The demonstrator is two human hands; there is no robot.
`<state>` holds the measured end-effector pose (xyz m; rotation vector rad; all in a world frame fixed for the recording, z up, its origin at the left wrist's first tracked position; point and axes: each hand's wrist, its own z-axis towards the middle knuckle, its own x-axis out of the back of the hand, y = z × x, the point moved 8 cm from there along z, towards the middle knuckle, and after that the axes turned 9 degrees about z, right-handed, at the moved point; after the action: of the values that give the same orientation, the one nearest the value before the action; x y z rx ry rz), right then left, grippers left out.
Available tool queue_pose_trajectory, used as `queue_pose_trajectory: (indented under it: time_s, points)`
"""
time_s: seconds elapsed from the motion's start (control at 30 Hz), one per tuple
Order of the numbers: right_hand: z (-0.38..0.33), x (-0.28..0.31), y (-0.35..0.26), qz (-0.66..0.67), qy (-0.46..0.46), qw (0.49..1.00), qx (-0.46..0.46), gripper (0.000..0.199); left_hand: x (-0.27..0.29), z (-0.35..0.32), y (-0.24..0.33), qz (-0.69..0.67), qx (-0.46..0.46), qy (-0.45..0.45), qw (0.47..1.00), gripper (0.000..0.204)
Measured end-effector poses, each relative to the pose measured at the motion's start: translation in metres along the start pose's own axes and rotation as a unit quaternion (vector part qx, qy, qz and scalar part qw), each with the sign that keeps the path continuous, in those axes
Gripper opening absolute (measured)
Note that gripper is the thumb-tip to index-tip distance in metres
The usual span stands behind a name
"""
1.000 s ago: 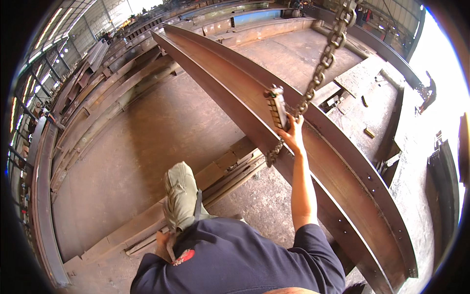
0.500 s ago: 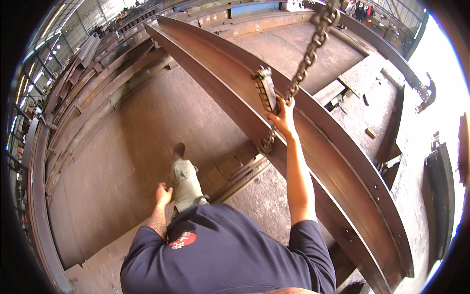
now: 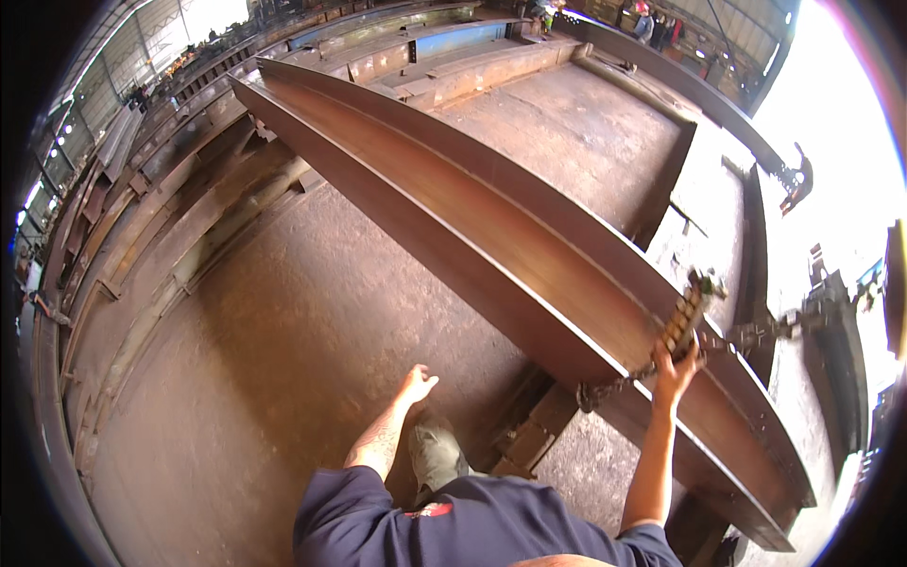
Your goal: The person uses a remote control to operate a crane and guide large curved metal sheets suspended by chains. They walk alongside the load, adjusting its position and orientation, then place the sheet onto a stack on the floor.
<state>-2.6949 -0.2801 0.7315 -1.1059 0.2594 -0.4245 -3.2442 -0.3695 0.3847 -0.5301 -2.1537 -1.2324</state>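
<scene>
A long rust-brown steel H-beam [image 3: 472,236] lies diagonally across the view, its channel facing up. My right hand [image 3: 675,370] is over the beam's nearer end, its fingers closed round a crane remote control [image 3: 682,319] with a row of yellowish buttons. A lifting chain [image 3: 619,384] runs from the near flange to this hand, and more chain [image 3: 765,333] shows beyond it, blurred. Whether my fingers also grip the chain is hard to see. My left hand [image 3: 416,385] hangs over the steel floor plate, holding nothing, fingers loosely apart.
Stacked steel beams [image 3: 227,203] line the left side. A blue beam [image 3: 461,40] lies at the back. Short steel blocks [image 3: 522,446] sit on the floor near my leg [image 3: 436,452]. At the far right top, a person [image 3: 644,24] in a red helmet stands.
My right hand has shifted right along the beam with the remote. The upper chain, steep before, now stretches off to the right. My left hand is further forward, and the view has turned.
</scene>
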Motion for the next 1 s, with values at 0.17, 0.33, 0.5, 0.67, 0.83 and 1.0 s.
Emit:
queue_pose_trajectory:
  time_s: [0.17,0.33,0.5,0.67,0.83,1.0]
  points:
    - [-0.014,-0.033,-0.010,-0.028,-0.036,0.997,-0.060,0.064,0.058,0.044,0.167,-0.069,-0.156,-0.123,0.978,0.066]
    - [-0.032,-0.060,0.007,0.032,-0.054,0.995,-0.082,0.066,0.109,0.004,0.313,-0.073,-0.362,-0.189,0.910,0.061]
    - [-0.056,-0.124,-0.016,0.141,-0.087,0.977,-0.136,0.074,0.102,-0.033,0.375,-0.102,-0.417,-0.318,0.845,0.065]
    - [-0.087,-0.151,-0.010,0.106,-0.117,0.975,-0.155,0.078,0.087,-0.067,0.430,-0.321,-0.376,-0.445,0.747,0.058]
    - [-0.110,-0.188,-0.042,0.174,-0.138,0.953,-0.204,0.075,0.097,-0.082,0.441,-0.440,-0.330,-0.438,0.711,0.039]
    - [-0.123,-0.195,-0.026,0.192,-0.154,0.941,-0.231,0.074,0.113,-0.084,0.430,-0.347,-0.322,-0.413,0.779,0.029]
